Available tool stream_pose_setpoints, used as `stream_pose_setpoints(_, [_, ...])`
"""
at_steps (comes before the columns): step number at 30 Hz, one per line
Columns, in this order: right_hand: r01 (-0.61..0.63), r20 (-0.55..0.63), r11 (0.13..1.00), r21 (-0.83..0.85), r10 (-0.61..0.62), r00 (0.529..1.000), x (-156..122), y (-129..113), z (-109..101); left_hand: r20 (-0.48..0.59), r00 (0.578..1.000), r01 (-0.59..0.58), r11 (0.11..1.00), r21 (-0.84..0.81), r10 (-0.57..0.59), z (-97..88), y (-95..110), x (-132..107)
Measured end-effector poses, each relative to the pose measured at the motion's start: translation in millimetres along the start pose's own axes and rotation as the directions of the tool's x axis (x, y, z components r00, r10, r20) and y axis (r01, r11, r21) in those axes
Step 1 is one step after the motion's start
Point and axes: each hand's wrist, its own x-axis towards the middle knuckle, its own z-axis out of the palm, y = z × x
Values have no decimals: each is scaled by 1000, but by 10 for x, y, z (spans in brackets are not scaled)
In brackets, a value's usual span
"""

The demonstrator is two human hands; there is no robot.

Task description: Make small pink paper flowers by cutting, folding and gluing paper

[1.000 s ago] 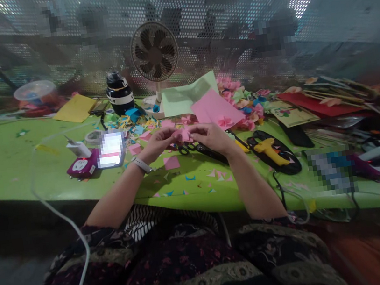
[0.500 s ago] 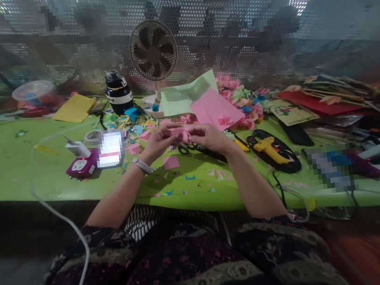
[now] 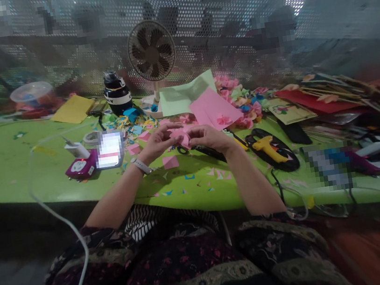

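Note:
Between my two hands is a pink paper flower [image 3: 182,134], held above the green table [image 3: 139,185]. My left hand [image 3: 159,143] pinches its left side, and my right hand [image 3: 207,136] grips its right petals between thumb and fingers. A pink paper square [image 3: 170,162] lies below my left hand. Beneath my right hand are scissors [image 3: 207,152], partly hidden by it. Behind the hands rest a pink sheet [image 3: 211,106] and a light green sheet [image 3: 186,93], with a heap of paper flowers [image 3: 230,90] to their right.
A small fan [image 3: 151,51] and a black bottle [image 3: 117,93] stand at the back. On the left are a lit phone [image 3: 109,150] and a purple power adapter [image 3: 81,168]. A yellow glue gun [image 3: 270,149] lies on a black plate at right. Paper scraps [image 3: 219,174] litter the front.
The pink flower has been turned and spread, so more of its petals show between my fingers. My hands stay in nearly the same place.

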Motion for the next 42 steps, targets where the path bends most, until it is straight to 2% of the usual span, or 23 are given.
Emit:
stream_pose_setpoints(14, [-33,23,997,65,32,999,23,26,58,52,998,-22,996,82,18,3,-29,-21])
stream_pose_setpoints(27, [-151,55,958,245,142,988,93,204,30,112,993,15,977,214,-39,9,97,-61])
stream_pose_setpoints(32, [-194,68,947,256,183,981,102,224,27,87,996,-33,958,286,8,-5,55,-50])
stream_pose_setpoints(37, [-204,44,946,251,200,979,95,159,76,117,993,-27,967,252,-2,-27,-12,-45])
stream_pose_setpoints(42, [-206,58,953,222,197,979,81,97,99,118,993,-25,988,149,7,-4,-26,-31])
